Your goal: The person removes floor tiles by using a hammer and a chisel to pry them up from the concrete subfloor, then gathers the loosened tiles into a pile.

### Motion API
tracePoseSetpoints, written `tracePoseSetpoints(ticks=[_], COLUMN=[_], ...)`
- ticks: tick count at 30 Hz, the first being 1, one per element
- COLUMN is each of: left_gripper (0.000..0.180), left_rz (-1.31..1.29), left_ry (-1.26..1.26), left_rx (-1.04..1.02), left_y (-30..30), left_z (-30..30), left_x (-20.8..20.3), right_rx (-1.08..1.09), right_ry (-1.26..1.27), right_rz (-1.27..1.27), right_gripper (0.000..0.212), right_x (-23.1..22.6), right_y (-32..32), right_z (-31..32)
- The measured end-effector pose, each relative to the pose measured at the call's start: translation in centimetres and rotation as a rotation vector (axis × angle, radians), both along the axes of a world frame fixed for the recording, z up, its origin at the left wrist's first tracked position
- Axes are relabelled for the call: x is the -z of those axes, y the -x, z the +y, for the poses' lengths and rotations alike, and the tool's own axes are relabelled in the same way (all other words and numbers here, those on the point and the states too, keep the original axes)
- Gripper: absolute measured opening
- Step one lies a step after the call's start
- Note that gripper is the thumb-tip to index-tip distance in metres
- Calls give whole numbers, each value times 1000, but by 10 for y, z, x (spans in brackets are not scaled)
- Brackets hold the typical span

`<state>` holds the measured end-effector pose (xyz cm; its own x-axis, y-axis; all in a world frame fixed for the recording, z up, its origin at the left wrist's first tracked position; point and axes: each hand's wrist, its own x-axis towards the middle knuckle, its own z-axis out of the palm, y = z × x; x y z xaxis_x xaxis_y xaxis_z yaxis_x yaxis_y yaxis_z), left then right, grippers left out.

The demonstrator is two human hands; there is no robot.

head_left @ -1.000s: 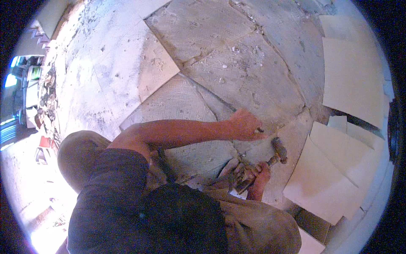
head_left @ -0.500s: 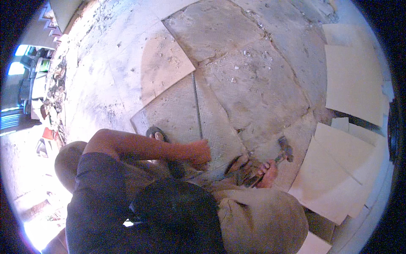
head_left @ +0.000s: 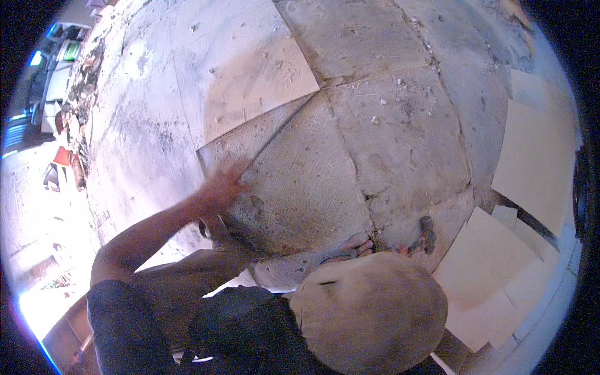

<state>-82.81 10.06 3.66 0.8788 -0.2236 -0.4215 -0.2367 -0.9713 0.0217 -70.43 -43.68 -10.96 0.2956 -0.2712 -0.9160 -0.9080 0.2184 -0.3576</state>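
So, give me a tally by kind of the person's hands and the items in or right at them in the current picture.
Hands: 2 (left hand, blurred; right hand, mostly hidden behind the knee)
Hammer: 1
Thin dark rod-like item: 1
Total: 4

Left hand [head_left: 225,187] and right hand [head_left: 407,251]: 2, the right mostly hidden
Hammer [head_left: 427,235]: 1
Thin dark rod [head_left: 275,138]: 1
Foot with toes showing [head_left: 361,244] near the hammer: 1
Tile with a beige corner [head_left: 275,81]: 1
Cream flat panels [head_left: 478,275]: at least 4, overlaps hiding the rest
Pale crumbs [head_left: 375,119]: more than 3, too small to count exactly
Red object [head_left: 61,156]: 1
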Motion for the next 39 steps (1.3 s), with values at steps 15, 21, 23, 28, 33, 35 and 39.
tracePoseSetpoints(ticks=[15, 21, 23, 28, 33, 35, 39], left_gripper=[22, 21, 30, 23, 29, 33, 35], left_rz=[-101, -5, 60, 66, 411, 602, 646], left_ry=[-126, 84, 70, -33, 278, 426, 772], left_rx=[-717, -701, -791, -766, -575, -612, -831], left_y=[40, 27, 38, 40, 26, 23, 32], left_z=[88, 117, 101, 83, -1, -46, -88], left_x=[11, -14, -4, 13, -9, -10, 23], right_rx=[-32, 3, 27, -13, 0, -49, -75], right_ry=[7, -140, -125, -43, -41, -86, -113], right_rz=[-38, -45, -106, -57, -80, -11, 34], right_gripper=[32, 29, 30, 30, 31, 32, 32], right_x=[-9, 1, 2, -28, -23, -22, -24], right_y=[14, 21, 24, 10, 12, 11, 6], right_z=[8, 0, 2, 25, 17, 13, 15])
